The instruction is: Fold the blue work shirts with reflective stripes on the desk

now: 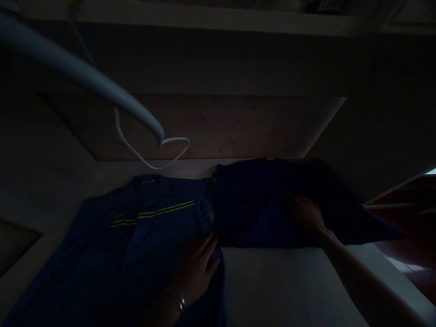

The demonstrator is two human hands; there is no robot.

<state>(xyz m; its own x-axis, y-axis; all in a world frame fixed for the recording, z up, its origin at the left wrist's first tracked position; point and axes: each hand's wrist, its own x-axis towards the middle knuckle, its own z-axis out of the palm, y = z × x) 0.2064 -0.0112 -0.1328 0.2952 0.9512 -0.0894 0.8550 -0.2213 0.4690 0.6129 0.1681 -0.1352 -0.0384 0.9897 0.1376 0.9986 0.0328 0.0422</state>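
Note:
A dark blue work jacket (163, 231) with two thin yellow-green chest stripes lies spread out, its collar toward the back wall. My left hand (195, 268), with a metal bracelet on the wrist, rests flat on the jacket near its right edge, thumb apart from the fingers. To the right lies a darker blue piece of cloth (252, 209), roughly rectangular and stretching to the right; whether it is a separate garment or a jacket part, I cannot tell. My right hand (308, 213) is on this cloth, its fingertips lost in the dark.
A pale tube (102, 86) slants in from the upper left, close to the camera, and a white cord loop (150, 165) hangs by its end. Behind the clothes stands a back panel (221, 127), with a shelf edge (204, 20) above. The light surface (272, 281) shows in front.

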